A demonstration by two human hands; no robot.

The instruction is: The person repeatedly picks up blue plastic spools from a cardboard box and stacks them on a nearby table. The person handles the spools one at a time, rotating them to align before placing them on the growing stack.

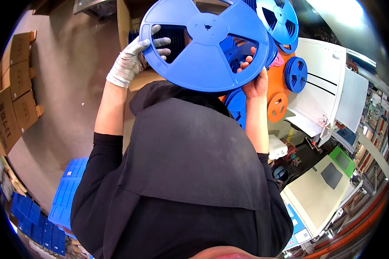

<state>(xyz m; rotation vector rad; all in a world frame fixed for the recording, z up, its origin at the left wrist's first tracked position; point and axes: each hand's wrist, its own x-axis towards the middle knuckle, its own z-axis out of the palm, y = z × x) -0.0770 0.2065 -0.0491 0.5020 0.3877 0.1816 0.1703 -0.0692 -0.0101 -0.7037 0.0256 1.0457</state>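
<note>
I hold a large blue plastic reel disc (201, 56) up in front of me, with three wide cut-outs and a small keyed centre hole. My left hand (132, 60), in a striped grey-white glove, grips its left rim, thumb on the face and fingers showing through the left cut-out. My bare right hand (257, 82) is closed on the lower right rim, its fingertips seen through the right cut-out. More blue disc edges show just behind the right rim; I cannot tell whether they are held too. Below and behind it, further blue discs (236, 105) are partly hidden.
An open cardboard box (124, 23) stands behind the disc. On an orange surface at right lie stacked blue discs (296, 74) and an orange disc (277, 107). Cartons (19, 82) line the far left; blue crates (68, 190) stand lower left. A cream-and-green machine (317, 192) is lower right.
</note>
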